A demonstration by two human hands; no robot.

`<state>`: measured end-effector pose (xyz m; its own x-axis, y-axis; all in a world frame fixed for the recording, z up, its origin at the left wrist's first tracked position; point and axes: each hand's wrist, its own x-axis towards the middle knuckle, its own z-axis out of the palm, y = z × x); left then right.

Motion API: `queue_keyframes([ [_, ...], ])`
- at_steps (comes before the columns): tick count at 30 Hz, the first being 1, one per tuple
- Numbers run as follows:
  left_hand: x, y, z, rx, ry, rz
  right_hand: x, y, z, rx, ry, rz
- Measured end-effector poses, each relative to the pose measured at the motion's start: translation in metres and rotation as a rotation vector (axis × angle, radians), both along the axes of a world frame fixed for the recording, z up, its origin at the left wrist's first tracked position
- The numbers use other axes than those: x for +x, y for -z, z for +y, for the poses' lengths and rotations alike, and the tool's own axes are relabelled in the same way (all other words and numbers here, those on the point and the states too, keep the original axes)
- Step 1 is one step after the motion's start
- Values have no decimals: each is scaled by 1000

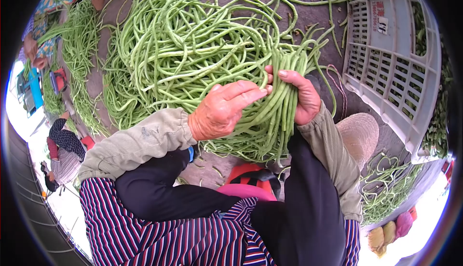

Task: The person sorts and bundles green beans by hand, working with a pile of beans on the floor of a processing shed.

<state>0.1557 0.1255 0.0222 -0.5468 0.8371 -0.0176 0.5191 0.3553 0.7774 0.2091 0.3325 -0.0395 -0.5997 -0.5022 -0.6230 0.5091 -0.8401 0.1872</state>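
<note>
Long green beans lie in a big tangled pile (183, 49) in front of me. My right hand (304, 95) is wrapped round a thick bundle of beans (277, 111), its thumb across the near side. The bundle hangs down between my knees, the beans roughly side by side. On the bundle's left, my left hand (226, 109) has its fingers bent, with the fingertips at the edge of the bundle by a single bean. Whether those fingertips pinch that bean is too small to tell.
A white plastic crate (381, 49) stands on the right. A straw hat (359, 136) lies by my right knee. More beans (79, 44) are on the ground at the left, near another person's hands (31, 49). A pink and red seat (248, 191) is between my legs.
</note>
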Motion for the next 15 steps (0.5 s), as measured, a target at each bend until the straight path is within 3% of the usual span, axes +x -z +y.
queue_keyframes([
  [7, -5, -10, 3, 48, 91, 98, 0, -12, -4, -22, -44, 57],
  [15, -4, -15, 0, -24, 151, 152, 0, -24, -5, 190, -118, 224],
])
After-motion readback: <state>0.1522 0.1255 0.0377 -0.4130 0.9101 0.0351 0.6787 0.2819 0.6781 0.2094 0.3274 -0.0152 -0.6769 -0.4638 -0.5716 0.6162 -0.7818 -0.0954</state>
